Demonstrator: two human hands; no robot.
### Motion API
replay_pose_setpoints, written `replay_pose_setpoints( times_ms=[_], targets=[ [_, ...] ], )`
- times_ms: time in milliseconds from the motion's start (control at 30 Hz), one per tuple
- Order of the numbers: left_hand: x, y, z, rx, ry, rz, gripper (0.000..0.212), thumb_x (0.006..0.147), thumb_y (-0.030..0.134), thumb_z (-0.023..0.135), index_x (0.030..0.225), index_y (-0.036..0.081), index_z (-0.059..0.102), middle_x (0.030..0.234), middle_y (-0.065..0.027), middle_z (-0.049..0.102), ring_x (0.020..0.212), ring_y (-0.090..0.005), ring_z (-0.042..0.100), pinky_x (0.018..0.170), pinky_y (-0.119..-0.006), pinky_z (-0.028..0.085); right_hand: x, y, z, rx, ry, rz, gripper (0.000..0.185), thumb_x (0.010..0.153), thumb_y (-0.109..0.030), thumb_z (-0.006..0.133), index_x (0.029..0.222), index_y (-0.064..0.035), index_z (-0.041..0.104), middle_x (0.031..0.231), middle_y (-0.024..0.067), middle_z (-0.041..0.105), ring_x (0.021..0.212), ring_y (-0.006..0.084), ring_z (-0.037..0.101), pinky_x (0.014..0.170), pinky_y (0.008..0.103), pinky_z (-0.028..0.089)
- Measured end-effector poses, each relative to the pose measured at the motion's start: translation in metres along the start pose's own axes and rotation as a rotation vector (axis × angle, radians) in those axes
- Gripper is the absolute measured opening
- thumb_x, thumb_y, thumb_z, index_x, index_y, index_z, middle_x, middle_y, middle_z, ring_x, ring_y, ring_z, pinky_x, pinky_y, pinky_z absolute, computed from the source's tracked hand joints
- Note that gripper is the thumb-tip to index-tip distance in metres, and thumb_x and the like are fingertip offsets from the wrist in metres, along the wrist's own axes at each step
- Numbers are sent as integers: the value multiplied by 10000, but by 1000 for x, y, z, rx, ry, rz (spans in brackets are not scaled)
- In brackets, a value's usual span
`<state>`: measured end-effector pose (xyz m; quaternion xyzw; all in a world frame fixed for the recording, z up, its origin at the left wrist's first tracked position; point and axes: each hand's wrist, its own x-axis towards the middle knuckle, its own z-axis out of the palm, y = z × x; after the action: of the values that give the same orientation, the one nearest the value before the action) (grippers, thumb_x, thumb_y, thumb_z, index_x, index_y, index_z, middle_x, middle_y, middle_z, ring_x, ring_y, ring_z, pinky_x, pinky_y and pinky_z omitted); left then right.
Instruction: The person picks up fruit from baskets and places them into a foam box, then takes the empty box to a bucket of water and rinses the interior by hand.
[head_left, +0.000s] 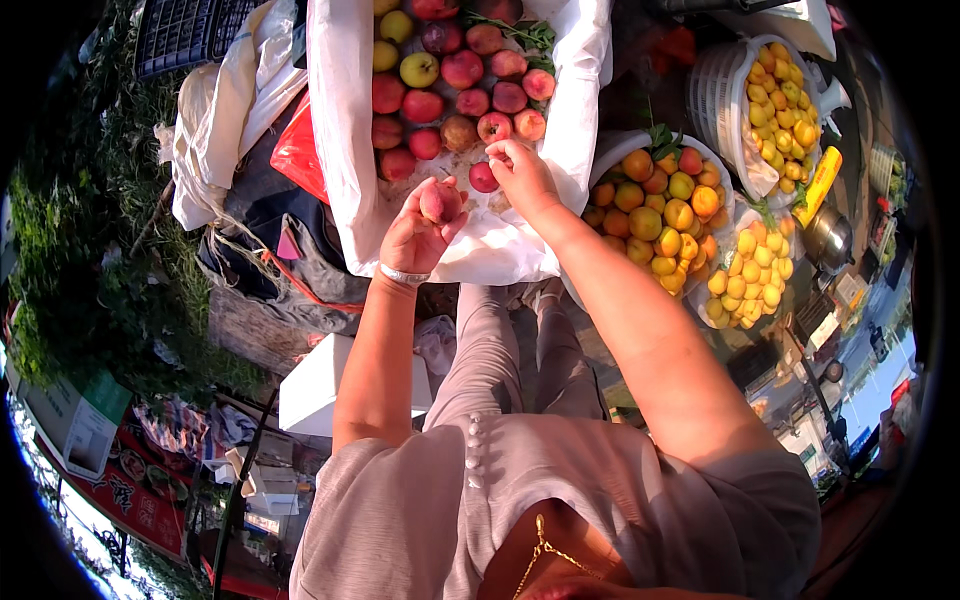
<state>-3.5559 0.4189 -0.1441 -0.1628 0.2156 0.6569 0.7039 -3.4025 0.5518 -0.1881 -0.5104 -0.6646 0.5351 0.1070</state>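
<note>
My left hand (420, 232), with a bracelet at the wrist, holds a reddish peach (440, 203) in its upturned fingers, over the near part of a box lined with white plastic sheeting (341, 150). To its right, my right hand (519, 176) is over the same box with its fingers curled and thumb close to them; whether it pinches anything small cannot be made out. A small dark red fruit (483, 176) lies just beside its fingertips. Farther back in the box lie several red peaches or nectarines (462, 70), a few yellow-green fruits (419, 70) and some green leaves (534, 36).
Right of the box stand a tub of orange-yellow apricots (646, 223), a white basket (712, 94) of yellow fruit, a bag of yellow fruit (752, 274) and a metal pot (827, 236). On the left are a red plastic bag (300, 150), dark cloth (300, 247) and a white foam box (319, 386).
</note>
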Motion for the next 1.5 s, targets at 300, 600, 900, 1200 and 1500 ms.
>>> replay_pose_setpoints(
  times_ms=[300, 600, 900, 1200, 1500],
  targets=[
    [-13, -4, -11, 27, 103, 53, 511, 769, 60, 515, 1272, 66, 427, 1293, -130, 441, 1237, -345, 398, 979, -447, 418, 11, -7, 12, -247, -76, -132, 334, 792, -85, 596, 1122, -62, 548, 1115, 119, 526, 809, 219, 600, 782, 321, 489],
    [4, 13, -18, 449, 660, 109, 204, 875, 262, 600, 902, 72, 531, 787, -66, 602, 658, -212, 597, 553, -357, 503, 28, -33, 30, -571, -189, -243, 382, 822, -85, 497, 1203, -74, 483, 1208, 126, 462, 883, 318, 626, 708, 398, 533],
    [41, -9, -49, 578, 713, -36, 232, 819, 108, 609, 1027, 35, 538, 712, -88, 600, 563, -190, 589, 488, -304, 488, 21, -22, 31, -806, -390, -52, 597, 734, -157, 679, 1250, -105, 381, 1131, 147, 475, 865, 288, 627, 694, 359, 529],
    [68, -26, -49, 643, 643, -51, 650, 787, 108, 664, 1348, 25, 347, 1027, -107, 594, 750, -166, 606, 567, -291, 497, 7, -25, 14, -537, -315, 86, 587, 772, -102, 613, 1307, -152, 376, 1168, 138, 552, 974, 345, 581, 803, 414, 494],
    [66, -32, -49, 977, 634, 88, 744, 676, 152, 786, 1311, 67, 410, 1085, -103, 577, 884, -169, 586, 723, -271, 492, -10, -13, 20, 71, -297, -45, 542, 812, 64, 419, 1313, -142, 387, 1184, 108, 579, 1023, 276, 579, 868, 349, 465]
  ],
)
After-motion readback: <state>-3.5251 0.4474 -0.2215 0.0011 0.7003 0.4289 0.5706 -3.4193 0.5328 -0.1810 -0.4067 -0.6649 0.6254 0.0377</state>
